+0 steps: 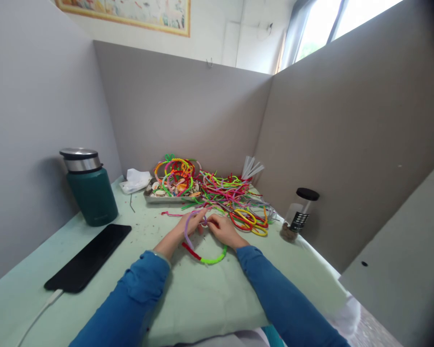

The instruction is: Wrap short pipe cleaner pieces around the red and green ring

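A ring of fuzzy pipe cleaners (213, 261), purple, red and bright green in turn, is between my hands above the middle of the table. My left hand (192, 225) is closed on its purple part, with the purple strand curving over the fingers. My right hand (222, 229) pinches at the upper right of the ring, close to the left fingertips. What exactly the fingertips press together is too small to make out. A pink twisted strand (171, 214) lies just behind my left hand.
Behind the hands stand a metal tray (169, 199) of colourful pieces and a heap of pipe cleaners (227, 188). Yellow-handled scissors (260, 232) lie right. A green bottle (92, 195), a phone (88, 260) and a black-lidded jar (299, 214) flank them. Grey partitions (184, 101) enclose the table.
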The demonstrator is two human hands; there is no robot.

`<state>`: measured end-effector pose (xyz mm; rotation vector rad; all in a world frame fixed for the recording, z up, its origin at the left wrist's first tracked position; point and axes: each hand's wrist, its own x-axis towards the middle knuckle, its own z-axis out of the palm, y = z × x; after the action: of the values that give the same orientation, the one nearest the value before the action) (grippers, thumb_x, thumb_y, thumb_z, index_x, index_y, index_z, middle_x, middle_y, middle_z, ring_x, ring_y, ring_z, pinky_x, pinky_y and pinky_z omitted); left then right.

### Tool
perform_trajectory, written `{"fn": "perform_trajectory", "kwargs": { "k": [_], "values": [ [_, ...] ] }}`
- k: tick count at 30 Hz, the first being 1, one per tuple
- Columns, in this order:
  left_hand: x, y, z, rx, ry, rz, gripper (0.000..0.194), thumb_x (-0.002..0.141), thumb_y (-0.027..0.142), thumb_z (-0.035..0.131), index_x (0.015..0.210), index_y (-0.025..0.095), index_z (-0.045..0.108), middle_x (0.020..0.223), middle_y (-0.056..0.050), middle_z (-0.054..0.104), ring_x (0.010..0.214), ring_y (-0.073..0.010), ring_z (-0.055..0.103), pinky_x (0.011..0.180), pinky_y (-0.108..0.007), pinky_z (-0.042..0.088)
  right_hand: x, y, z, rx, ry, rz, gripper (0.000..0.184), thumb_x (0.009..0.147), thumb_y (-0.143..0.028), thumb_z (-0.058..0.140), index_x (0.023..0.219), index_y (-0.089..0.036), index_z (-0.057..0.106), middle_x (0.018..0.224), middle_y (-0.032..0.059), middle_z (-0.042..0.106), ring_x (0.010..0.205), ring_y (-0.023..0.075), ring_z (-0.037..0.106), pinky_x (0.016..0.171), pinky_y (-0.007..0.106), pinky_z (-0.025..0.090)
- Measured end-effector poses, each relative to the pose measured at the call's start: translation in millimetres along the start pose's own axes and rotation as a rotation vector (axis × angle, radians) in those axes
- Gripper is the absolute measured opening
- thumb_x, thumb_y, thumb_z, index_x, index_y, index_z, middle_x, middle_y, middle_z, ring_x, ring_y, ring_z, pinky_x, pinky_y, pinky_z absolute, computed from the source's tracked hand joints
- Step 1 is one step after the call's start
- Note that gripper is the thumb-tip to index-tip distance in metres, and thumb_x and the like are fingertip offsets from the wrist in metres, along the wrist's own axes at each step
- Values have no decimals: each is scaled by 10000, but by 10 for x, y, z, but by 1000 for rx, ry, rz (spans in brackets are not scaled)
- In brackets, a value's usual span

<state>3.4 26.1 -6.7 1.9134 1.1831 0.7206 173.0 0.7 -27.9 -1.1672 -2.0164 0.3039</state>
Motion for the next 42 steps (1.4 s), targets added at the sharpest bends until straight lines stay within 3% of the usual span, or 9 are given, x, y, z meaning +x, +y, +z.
{"fn": "perform_trajectory", "kwargs": {
  "k": [4, 11, 20, 28, 33, 42],
  "values": [
    [-12, -9, -22, 129, -17, 125, 472, 753, 544, 474, 634, 113, 624, 577, -59, 620, 525, -125, 499, 514, -227, 341, -4, 6, 7, -3, -5, 4, 130, 804, -161, 485, 816, -184, 612, 701, -2, 616, 614, 113, 514, 579, 219, 343],
    [-11, 32, -30, 248, 2, 156, 345, 779, 396, 463, 640, 125, 626, 568, -44, 626, 533, -129, 516, 538, -226, 353, -4, 18, 18, 2, -17, -1, 150, 816, -177, 491, 864, -192, 632, 752, 8, 641, 658, 123, 541, 607, 224, 361],
    [-57, 54, -29, 179, -91, 60, 347, 798, 409, 419, 697, 129, 597, 621, -36, 637, 420, -91, 472, 460, -210, 353, -7, 8, 15, -42, -29, 14, 112, 807, -190, 509, 821, -190, 620, 717, 5, 627, 636, 119, 529, 590, 219, 352],
    [-14, 122, -14, 368, 1, 100, 286, 768, 303, 447, 591, 132, 592, 532, -37, 575, 555, -139, 508, 557, -233, 357, -1, 11, 15, -38, -28, 5, 121, 816, -195, 501, 842, -190, 619, 729, 6, 623, 646, 119, 528, 597, 219, 354],
    [-18, 146, -22, 339, 7, 86, 246, 740, 261, 451, 593, 125, 594, 509, -35, 544, 555, -144, 484, 538, -235, 339, 1, 8, 17, -37, -28, -2, 109, 821, -203, 503, 825, -191, 611, 737, 5, 624, 650, 119, 529, 599, 219, 358],
    [-5, 72, -12, 214, 38, 48, 269, 733, 333, 466, 628, 130, 606, 499, -14, 532, 555, -142, 483, 526, -233, 342, -1, -1, 17, -20, -20, -8, 120, 826, -201, 506, 848, -196, 623, 743, 9, 629, 650, 123, 531, 605, 224, 367]
  ]
}}
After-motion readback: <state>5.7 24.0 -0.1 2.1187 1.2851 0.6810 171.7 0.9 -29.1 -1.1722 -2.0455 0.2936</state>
